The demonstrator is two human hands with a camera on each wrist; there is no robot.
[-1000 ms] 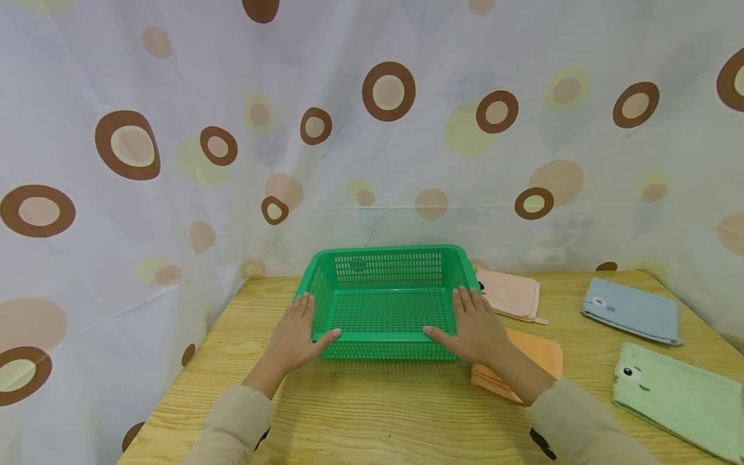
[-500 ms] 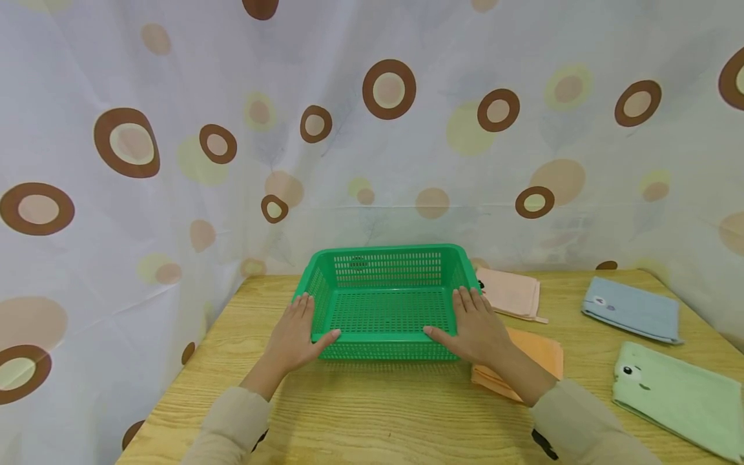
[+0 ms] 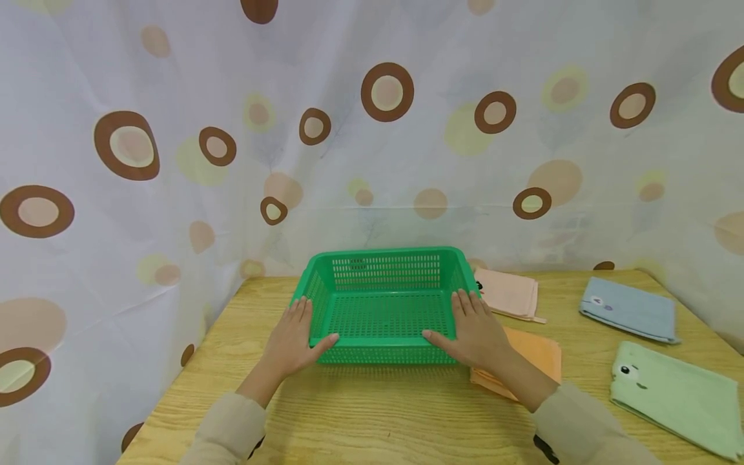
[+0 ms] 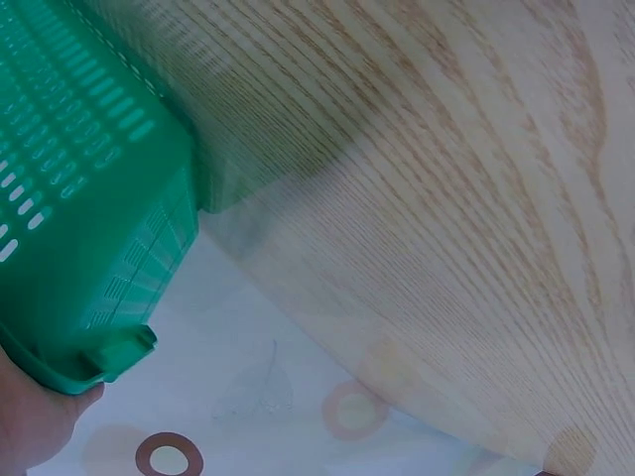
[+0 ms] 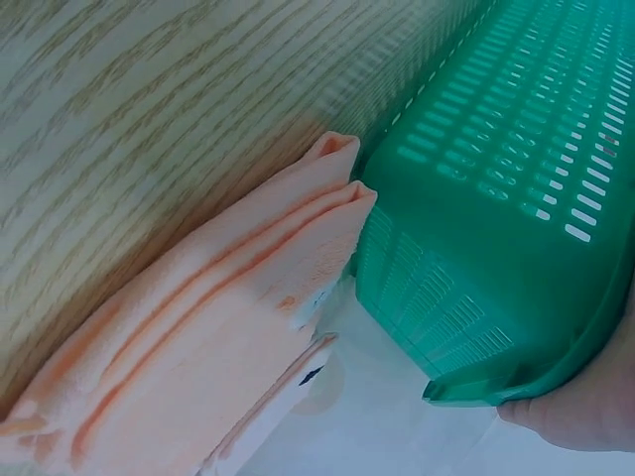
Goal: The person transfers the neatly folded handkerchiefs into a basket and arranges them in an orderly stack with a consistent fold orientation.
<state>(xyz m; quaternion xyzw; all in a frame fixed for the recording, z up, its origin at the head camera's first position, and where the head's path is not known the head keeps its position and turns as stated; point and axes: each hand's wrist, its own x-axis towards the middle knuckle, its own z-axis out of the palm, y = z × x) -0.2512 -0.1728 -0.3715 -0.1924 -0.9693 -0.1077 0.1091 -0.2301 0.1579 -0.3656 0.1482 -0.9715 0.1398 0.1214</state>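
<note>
A green plastic basket with slotted walls sits on the wooden table, nothing lying in it. On its left front corner rests my left hand, fingers straight along the side rim and thumb on the front rim. My right hand lies the same way on the right front corner. Both wrist views show a hand's edge against the rim. Partly under my right forearm lies a folded orange towel, whose stacked folds also show in the right wrist view. Behind it, beside the basket, is a folded pink towel.
A folded blue towel lies at the back right of the table. Nearer on the right is a folded green towel with an embroidered face. A white curtain with brown rings hangs behind and to the left.
The basket has shifted very slightly towards me, with both hands on it. The towels have stayed where they were.
</note>
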